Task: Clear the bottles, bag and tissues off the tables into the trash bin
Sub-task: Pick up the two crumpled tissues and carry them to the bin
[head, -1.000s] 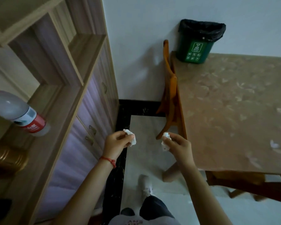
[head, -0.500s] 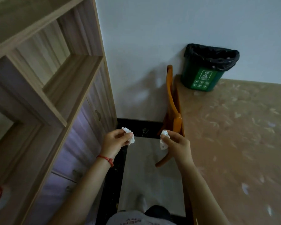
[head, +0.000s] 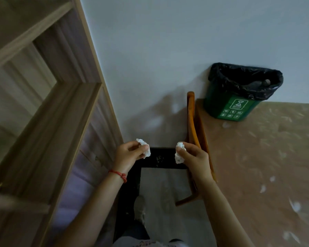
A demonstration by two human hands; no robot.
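Two tissues carried: left hand (head: 130, 154) pinched one (head: 144, 147), right hand (head: 192, 155) another (head: 179, 155). Next: probably reach over trash bin (head: 239, 97), release.

The only sign in view stands on the front of the green trash bin (head: 232, 107), at the upper right of the frame: a white-outlined box holding a white hourglass-like symbol, with a line of small white characters beneath it that are too small to read; below that runs a row of four small white pictograms in boxes, their content also too fine to make out. No brand, number or readable word shows anywhere else in the frame.
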